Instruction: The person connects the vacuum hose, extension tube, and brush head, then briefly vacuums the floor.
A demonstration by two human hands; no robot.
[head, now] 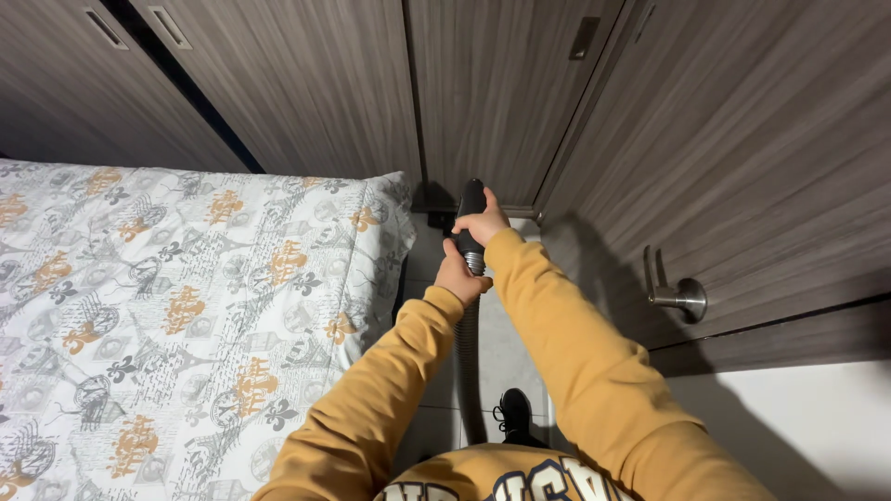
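Both my hands grip a black vacuum wand [471, 199] that points away from me, down the narrow floor gap beside the bed. My right hand [481, 224] is wrapped round its upper handle. Just behind it, my left hand [458, 276] holds the same tube where the grey ribbed hose [467, 357] begins. The hose runs back toward my body between my mustard-yellow sleeves. The nozzle end is hidden beyond the handle.
A bed with a white patterned cover [176, 297] fills the left. Grey wood-grain wardrobe doors [325, 83] stand ahead, and a door with a metal lever handle [677, 295] stands on the right. My black shoe [513, 413] rests on the pale tiled floor [506, 348].
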